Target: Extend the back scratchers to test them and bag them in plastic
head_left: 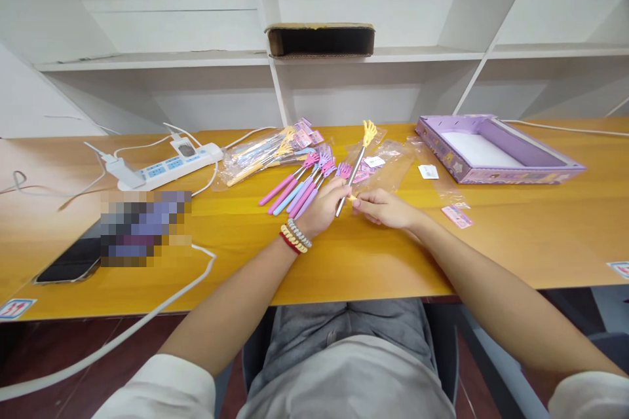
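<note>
My left hand [325, 204] is closed around the metal rod of a back scratcher [356, 167], which stands tilted with its yellow hand-shaped head up and its bare rod end pointing down. Close beside it, my right hand [386, 208] pinches a small yellow piece [352, 198]; most of that piece is hidden by the fingers. Just left of my left hand lie several back scratchers [291, 188] with pink, purple and blue handles. Behind them rests a clear bag of yellow and blue back scratchers [268, 152].
An open purple box [511, 175] sits at the right, near clear wrappers [393, 167] and a pink card [457, 216]. At the left are a power strip [170, 167], cables and a phone [73, 252]. A cardboard box [322, 27] is on the white shelf [422, 55].
</note>
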A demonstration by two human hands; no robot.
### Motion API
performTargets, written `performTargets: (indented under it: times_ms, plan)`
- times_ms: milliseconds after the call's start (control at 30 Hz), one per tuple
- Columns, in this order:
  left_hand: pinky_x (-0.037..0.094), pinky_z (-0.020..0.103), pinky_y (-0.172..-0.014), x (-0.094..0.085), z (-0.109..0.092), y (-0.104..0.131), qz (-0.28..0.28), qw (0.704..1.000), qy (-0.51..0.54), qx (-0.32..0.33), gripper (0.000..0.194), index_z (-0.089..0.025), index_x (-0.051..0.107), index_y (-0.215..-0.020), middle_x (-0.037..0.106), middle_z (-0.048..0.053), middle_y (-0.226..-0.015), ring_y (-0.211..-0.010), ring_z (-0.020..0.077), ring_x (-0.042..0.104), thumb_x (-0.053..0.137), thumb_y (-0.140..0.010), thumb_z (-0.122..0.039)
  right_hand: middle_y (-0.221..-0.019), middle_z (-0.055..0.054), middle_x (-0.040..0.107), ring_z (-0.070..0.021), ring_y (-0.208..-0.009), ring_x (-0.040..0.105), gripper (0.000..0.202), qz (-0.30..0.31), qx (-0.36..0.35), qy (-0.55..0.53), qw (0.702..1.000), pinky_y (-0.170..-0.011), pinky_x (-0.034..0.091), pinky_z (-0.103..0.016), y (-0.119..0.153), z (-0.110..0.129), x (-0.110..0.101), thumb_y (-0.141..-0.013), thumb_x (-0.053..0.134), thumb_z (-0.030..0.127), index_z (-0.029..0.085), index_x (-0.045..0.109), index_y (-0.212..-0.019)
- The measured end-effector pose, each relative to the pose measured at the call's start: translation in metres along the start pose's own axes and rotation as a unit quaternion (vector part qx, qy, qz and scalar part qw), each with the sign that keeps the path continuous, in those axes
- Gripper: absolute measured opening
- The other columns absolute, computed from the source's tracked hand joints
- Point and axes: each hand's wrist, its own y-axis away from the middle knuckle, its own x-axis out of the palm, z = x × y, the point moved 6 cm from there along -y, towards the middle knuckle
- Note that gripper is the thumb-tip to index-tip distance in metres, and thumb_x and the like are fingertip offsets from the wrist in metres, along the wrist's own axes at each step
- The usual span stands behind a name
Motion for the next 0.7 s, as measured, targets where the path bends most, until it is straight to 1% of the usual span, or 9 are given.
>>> performTargets:
  times_ms: [100, 167, 233, 333, 433, 533, 600, 633, 700]
  plan:
    - [0.037, 0.027, -0.061, -0.001, -0.001, 0.002, -0.009, 1.000, 0.005, -0.014, 0.024, -0.019, 0.043, -0.068, 0.039, -0.001, -0.065, -0.061, 0.0126, 0.038, 0.037, -0.088, -0.032, -0.054, 0.004, 0.050, -0.0079, -0.045, 0.045, 0.038, 0.034, -0.007, -0.025, 0.999, -0.045, 0.033, -0.022, 0.000, 0.003, 0.009, -0.084, 0.052, 0.054, 0.016, 0.055, -0.080]
    - [0.034, 0.027, -0.058, 0.000, -0.002, 0.002, -0.001, 0.999, 0.023, -0.022, 0.025, -0.019, 0.042, -0.067, 0.036, -0.002, -0.063, -0.058, 0.0119, 0.035, 0.036, -0.088, -0.032, -0.057, 0.005, 0.051, -0.0080, -0.046, 0.047, 0.036, 0.023, -0.030, -0.048, 0.998, -0.046, 0.036, -0.021, 0.001, 0.006, 0.008, -0.079, 0.061, 0.050, 0.016, 0.056, -0.088]
    - [0.032, 0.026, -0.057, 0.001, -0.003, 0.002, 0.013, 0.999, 0.033, -0.026, 0.024, -0.018, 0.041, -0.066, 0.036, -0.002, -0.062, -0.058, 0.0112, 0.034, 0.038, -0.087, -0.030, -0.057, 0.006, 0.050, -0.0084, -0.048, 0.047, 0.039, -0.017, -0.063, -0.086, 0.994, -0.046, 0.036, -0.021, 0.000, 0.010, 0.002, -0.075, 0.065, 0.048, 0.016, 0.055, -0.094]
    - [0.030, 0.026, -0.056, 0.006, -0.004, 0.003, 0.046, 0.998, 0.020, -0.045, 0.021, -0.018, 0.040, -0.065, 0.036, -0.003, -0.061, -0.058, 0.0106, 0.035, 0.042, -0.084, -0.027, -0.055, 0.005, 0.051, -0.0087, -0.046, 0.047, 0.039, -0.105, -0.095, -0.148, 0.979, -0.044, 0.034, -0.021, 0.000, 0.011, -0.012, -0.079, 0.059, 0.053, 0.017, 0.055, -0.092]
    - [0.030, 0.025, -0.053, 0.013, -0.001, 0.005, 0.086, 0.994, -0.007, -0.073, 0.021, -0.018, 0.041, -0.064, 0.036, -0.004, -0.060, -0.056, 0.0100, 0.036, 0.045, -0.082, -0.028, -0.047, 0.005, 0.051, -0.0084, -0.038, 0.043, 0.043, -0.173, -0.079, -0.187, 0.964, -0.039, 0.029, -0.021, -0.001, 0.008, -0.020, -0.080, 0.053, 0.059, 0.017, 0.056, -0.087]
    - [0.029, 0.025, -0.052, 0.018, 0.001, 0.007, 0.102, 0.992, -0.030, -0.074, 0.023, -0.018, 0.040, -0.064, 0.036, -0.004, -0.059, -0.055, 0.0095, 0.037, 0.047, -0.083, -0.030, -0.043, 0.005, 0.049, -0.0082, -0.035, 0.041, 0.041, -0.198, -0.050, -0.246, 0.947, -0.036, 0.025, -0.021, -0.004, 0.005, -0.023, -0.076, 0.060, 0.057, 0.017, 0.057, -0.081]
    - [0.030, 0.025, -0.052, 0.018, 0.001, 0.007, 0.096, 0.993, -0.027, -0.062, 0.021, -0.018, 0.040, -0.066, 0.037, -0.004, -0.059, -0.055, 0.0092, 0.037, 0.047, -0.082, -0.029, -0.042, 0.005, 0.048, -0.0078, -0.035, 0.040, 0.037, -0.212, -0.050, -0.301, 0.929, -0.035, 0.025, -0.020, -0.004, 0.005, -0.025, -0.074, 0.064, 0.053, 0.017, 0.055, -0.076]
    - [0.032, 0.024, -0.054, 0.017, 0.000, 0.006, 0.082, 0.995, -0.013, -0.053, 0.016, -0.018, 0.041, -0.069, 0.039, -0.004, -0.061, -0.056, 0.0092, 0.039, 0.048, -0.081, -0.026, -0.042, 0.005, 0.048, -0.0077, -0.034, 0.040, 0.036, -0.217, -0.052, -0.328, 0.918, -0.035, 0.025, -0.020, -0.004, 0.006, -0.027, -0.073, 0.066, 0.052, 0.018, 0.054, -0.074]
    - [0.036, 0.023, -0.057, 0.011, 0.001, 0.004, 0.035, 0.998, 0.028, -0.034, 0.005, -0.019, 0.043, -0.077, 0.042, -0.004, -0.070, -0.061, 0.0092, 0.045, 0.048, -0.076, -0.018, -0.041, 0.006, 0.045, -0.0077, -0.033, 0.038, 0.036, -0.232, -0.052, -0.370, 0.898, -0.034, 0.026, -0.020, -0.003, 0.005, -0.033, -0.071, 0.067, 0.050, 0.019, 0.050, -0.070]
